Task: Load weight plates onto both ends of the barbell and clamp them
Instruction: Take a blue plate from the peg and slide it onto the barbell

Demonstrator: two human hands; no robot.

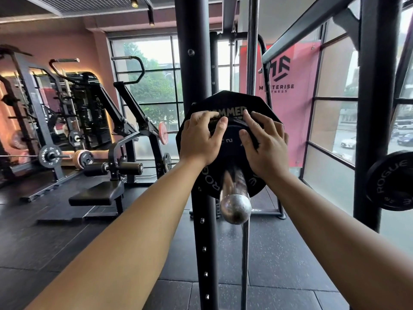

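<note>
Nearest the lens: bare steel barbell sleeve [235,193], rounded end pointing back between the two forearms. Threaded on it, beyond the end, small black plate [225,175] lettered ROGUE, pressed against larger many-sided black plate [228,101] just behind. Left hand [199,139] spread flat on the small plate's upper left, fingers apart, thumb angled inward. Right hand [264,146] likewise splayed on the upper right, fingertips reaching the bigger plate's white lettering. Neither closed around anything; both simply pressing. Directly behind the plates, black rack upright [190,63]. Far right of the right hand, another ROGUE plate [391,180] by the window. Left of the left hand, black padded bench [96,194].
</note>
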